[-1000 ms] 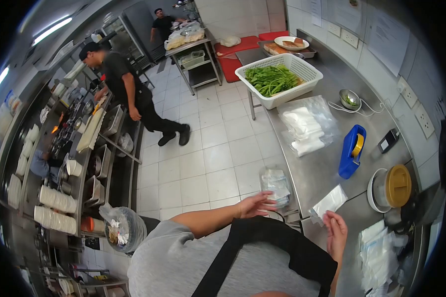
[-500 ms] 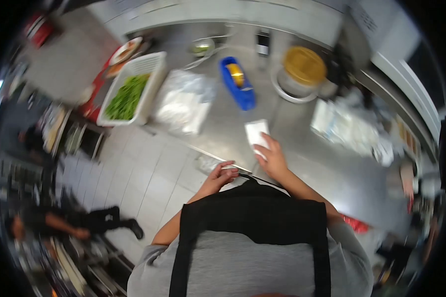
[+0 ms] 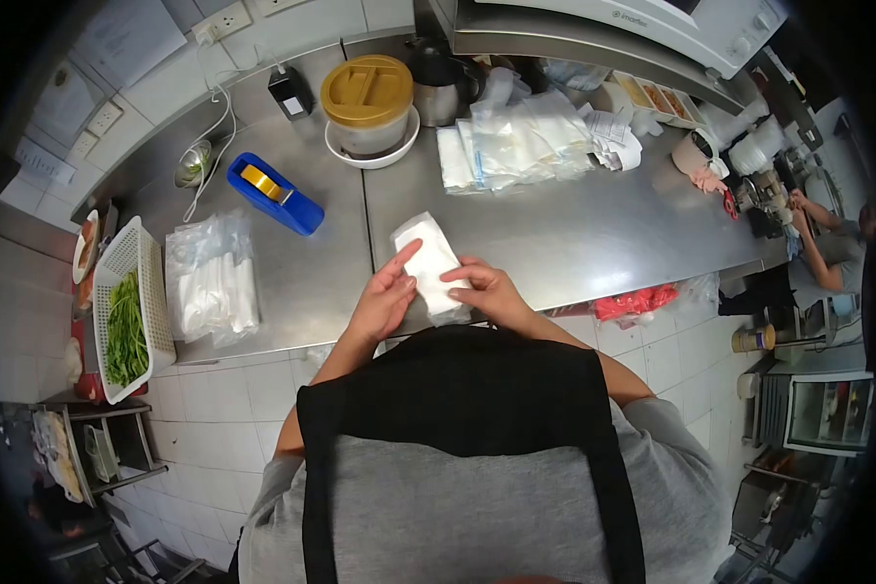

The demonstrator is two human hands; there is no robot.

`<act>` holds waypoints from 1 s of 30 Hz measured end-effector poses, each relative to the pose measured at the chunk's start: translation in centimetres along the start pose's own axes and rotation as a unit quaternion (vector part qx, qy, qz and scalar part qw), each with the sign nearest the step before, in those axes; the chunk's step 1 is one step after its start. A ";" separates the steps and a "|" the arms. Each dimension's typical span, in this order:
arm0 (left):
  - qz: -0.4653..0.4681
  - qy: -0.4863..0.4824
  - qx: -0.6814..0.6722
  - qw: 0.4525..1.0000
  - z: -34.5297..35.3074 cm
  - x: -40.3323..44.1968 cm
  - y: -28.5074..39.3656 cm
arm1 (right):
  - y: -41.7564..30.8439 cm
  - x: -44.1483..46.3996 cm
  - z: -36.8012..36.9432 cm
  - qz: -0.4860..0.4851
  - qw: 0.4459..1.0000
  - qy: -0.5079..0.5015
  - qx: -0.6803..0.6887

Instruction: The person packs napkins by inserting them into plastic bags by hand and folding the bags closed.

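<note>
A flat white packet (image 3: 428,255) in clear plastic lies between my hands, just above the counter's front edge. My left hand (image 3: 383,300) grips its left side, index finger stretched along the edge and thumb lower down. On the other side, my right hand (image 3: 490,292) pinches the packet's right edge between thumb and fingers. Clear plastic (image 3: 450,316) sticks out at its lower end. Beyond my left hand lies a clear bag (image 3: 216,287) of white rolled pieces. A blue tape dispenser (image 3: 297,212) with yellow tape stands past the packet.
The steel counter (image 3: 565,229) holds a gold-lidded tub (image 3: 368,92), a stack of plastic-wrapped white packets (image 3: 521,141), and a white basket (image 3: 146,316) of green vegetables. A steel jug (image 3: 438,92) stands at the back. At far right another person (image 3: 827,248) works.
The view has swung right. The white packet, held only by my right hand before, is nearer my body. My left hand has moved from the counter edge onto it.
</note>
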State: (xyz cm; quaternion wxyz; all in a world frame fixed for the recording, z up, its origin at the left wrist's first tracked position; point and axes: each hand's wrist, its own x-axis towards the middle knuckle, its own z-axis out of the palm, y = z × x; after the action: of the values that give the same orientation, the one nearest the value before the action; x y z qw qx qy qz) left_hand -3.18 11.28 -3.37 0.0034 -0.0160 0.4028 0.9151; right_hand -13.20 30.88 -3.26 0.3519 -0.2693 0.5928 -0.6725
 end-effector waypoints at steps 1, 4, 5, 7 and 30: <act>-0.003 0.007 0.004 1.000 -0.1 0.3 -0.3 | 0.5 0.0 -0.8 0.079 0.993 -0.003 0.085; -0.014 0.007 0.022 1.000 -2.9 0.9 -2.0 | 0.1 -0.4 -3.8 0.114 0.990 0.074 0.036; -0.010 0.012 -0.047 0.999 -3.1 0.6 -1.4 | 0.3 -0.3 -5.3 0.123 0.987 0.098 0.021; -0.002 0.023 -0.186 0.982 -2.9 -0.1 -0.5 | 0.0 0.8 -9.4 -0.060 0.988 0.137 -0.048; 0.052 0.037 -0.098 0.993 -3.4 -0.4 -1.8 | -7.3 18.7 -16.4 -0.280 0.656 0.259 -0.651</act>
State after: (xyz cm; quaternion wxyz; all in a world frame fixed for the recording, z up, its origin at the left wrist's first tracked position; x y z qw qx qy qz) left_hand -2.69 10.00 -6.92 -0.0608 -0.0295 0.3117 0.9478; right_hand -38.41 26.40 0.39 -0.2861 -0.3975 0.8427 -0.2235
